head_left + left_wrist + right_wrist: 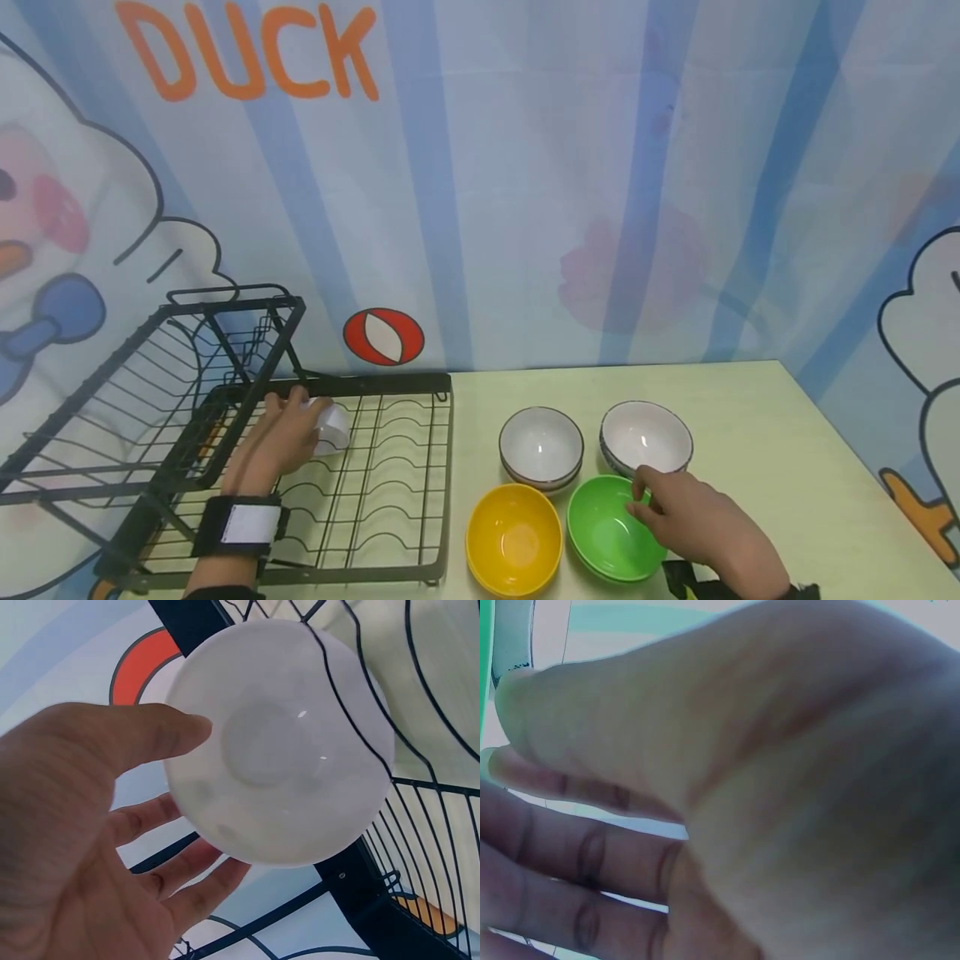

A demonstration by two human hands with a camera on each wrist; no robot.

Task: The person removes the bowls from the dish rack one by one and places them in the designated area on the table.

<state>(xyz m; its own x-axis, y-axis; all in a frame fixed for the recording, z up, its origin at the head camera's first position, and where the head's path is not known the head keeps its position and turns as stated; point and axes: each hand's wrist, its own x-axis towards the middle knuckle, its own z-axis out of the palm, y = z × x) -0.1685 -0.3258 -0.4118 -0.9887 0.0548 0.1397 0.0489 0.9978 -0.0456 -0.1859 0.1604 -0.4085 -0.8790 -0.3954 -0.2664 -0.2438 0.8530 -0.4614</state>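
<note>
My left hand [288, 433] is inside the black dish rack and holds a small white bowl [277, 742] at its rim. In the left wrist view the thumb lies over the bowl's inner side, and the fingertips go behind its edge. The bowl stands tilted on its side among the rack's wires [360, 667]. My right hand [697, 517] is over the right side of a green bowl [611, 529], its fingers loosely bent with nothing seen between them. Whether it touches the bowl's rim I cannot tell.
Left of the green bowl sits a yellow bowl [513, 542]. Behind them stand two white bowls with dark rims, one on the left [540, 446] and another on the right [645, 433]. The rack's raised tier [150, 392] rises at the left. A printed curtain [517, 183] hangs behind the table [757, 442].
</note>
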